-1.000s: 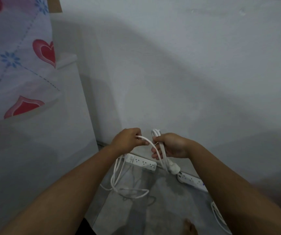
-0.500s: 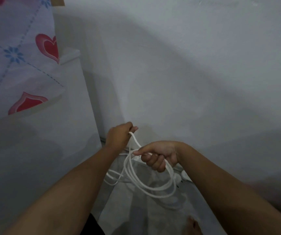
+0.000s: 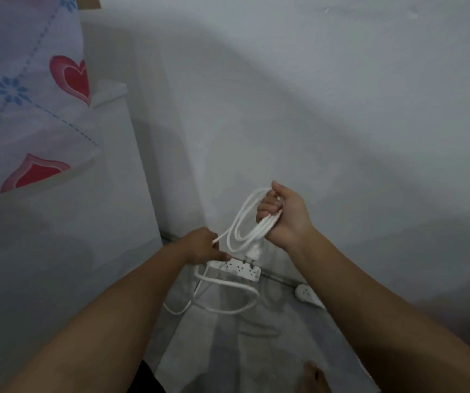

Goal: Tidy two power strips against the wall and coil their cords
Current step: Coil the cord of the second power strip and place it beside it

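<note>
Right hand (image 3: 286,215) clenched on coil (image 3: 246,225), plug (image 3: 252,253) dangling over strip (image 3: 235,269) at the floor's wall edge. Left hand (image 3: 201,246) pinches the cord's run. Risk — a tug drags the strip off the wall; loops could slip.

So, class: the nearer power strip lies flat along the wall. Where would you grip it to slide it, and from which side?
Grip the power strip across its narrow width near the middle, coming from above with a finger on each long edge. It is long, flat and low, sockets up, so the ends offer little hold. Its left end is crowded by the left hand and the cord.
</note>
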The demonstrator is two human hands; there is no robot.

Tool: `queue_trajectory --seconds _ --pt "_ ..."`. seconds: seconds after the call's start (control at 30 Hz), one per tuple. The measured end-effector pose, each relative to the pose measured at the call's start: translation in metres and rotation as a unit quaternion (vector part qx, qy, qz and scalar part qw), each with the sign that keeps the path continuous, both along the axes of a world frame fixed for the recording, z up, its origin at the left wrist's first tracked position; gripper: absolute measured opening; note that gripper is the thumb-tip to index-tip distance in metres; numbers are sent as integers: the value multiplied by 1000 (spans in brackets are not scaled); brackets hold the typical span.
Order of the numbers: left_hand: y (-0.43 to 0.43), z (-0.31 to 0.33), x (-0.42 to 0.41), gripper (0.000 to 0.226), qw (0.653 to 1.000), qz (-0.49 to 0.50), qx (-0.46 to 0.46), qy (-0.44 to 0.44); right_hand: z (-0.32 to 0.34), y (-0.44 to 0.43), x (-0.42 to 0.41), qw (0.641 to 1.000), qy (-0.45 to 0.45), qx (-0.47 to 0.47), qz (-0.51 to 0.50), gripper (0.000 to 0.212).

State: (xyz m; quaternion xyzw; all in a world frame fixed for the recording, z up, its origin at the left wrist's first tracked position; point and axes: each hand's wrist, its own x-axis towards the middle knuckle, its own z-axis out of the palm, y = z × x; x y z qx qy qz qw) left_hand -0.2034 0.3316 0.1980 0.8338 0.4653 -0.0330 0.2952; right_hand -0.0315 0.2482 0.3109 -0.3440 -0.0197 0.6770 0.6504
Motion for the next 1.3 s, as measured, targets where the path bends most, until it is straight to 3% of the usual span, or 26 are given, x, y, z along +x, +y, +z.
queue_trajectory --seconds 0.1,0.23,0.4,0.5,0.57,0.67,0.73,0.83,0.87,0.97,1.03,1.17,1.3 --pt "-8 -4 -1 50 995 -52 7 83 -7 4 -19 971 -57 -108 -205 42" --pt "-16 0 3 38 995 -60 -7 79 -8 15 -12 920 -177 -176 -303 34" --pt "-16 10 -9 29 997 -28 -69 -8 -28 18 20 794 -369 -249 -414 46" --pt "-9 15 -20 21 998 -38 -36 20 -43 12 20 731 -531 -225 -363 43" --pt "-7 17 -21 4 999 -37 -17 16 -57 10 11 650 -691 -178 -262 42" --pt "-3 22 -16 20 993 11 -30 -112 -79 12 -5 518 -846 -96 -80 34" --pt "-3 27 -14 15 973 31 -93 -211 -90 15 -13 485 -870 -86 20 30" --pt "-3 30 -14 6 941 51 -158 -296 -95 16 -11 507 -846 -102 133 37" --pt "-3 30 -14 5 944 49 -139 -296 -92 15 -9 543 -817 -96 168 42" --pt "-1 26 -12 10 961 53 -54 -267 -82 12 -6 734 -620 -84 262 61" --pt "2 20 -13 23 974 73 9 -215 -79 8 -3 786 -490 -98 365 60" --pt "6 14 -24 57 980 39 185 -55 -74 4 2 776 -306 -101 542 31" --pt "6 21 -29 57 961 49 261 -72 -61 7 10 773 -185 -116 596 32"
